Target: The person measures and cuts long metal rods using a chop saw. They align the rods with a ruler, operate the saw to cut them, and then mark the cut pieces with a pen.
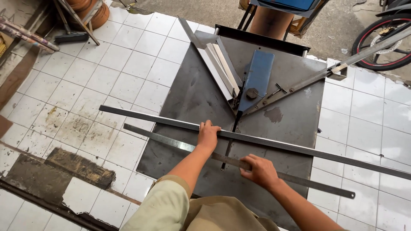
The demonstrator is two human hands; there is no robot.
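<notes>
A dark steel cutting table [192, 94] lies on the white tiled floor, with a blue blade guard [258, 77] and a long lever arm [342, 64] reaching to the upper right. A long dark metal strip [299, 147] runs across the table from left to right. My left hand [208, 134] presses down on that strip near the table's middle slot. Closer to me lies a long steel ruler [162, 139], roughly parallel to the strip. My right hand [260, 171] rests on the ruler, fingers curled over its edge.
Light metal profiles [222, 64] lean on the table's upper part. A motorbike wheel [381, 42] stands at the top right. A person's legs [269, 19] are behind the table. Tools and a brush [72, 36] lie top left; broken dark flooring [64, 171] is bottom left.
</notes>
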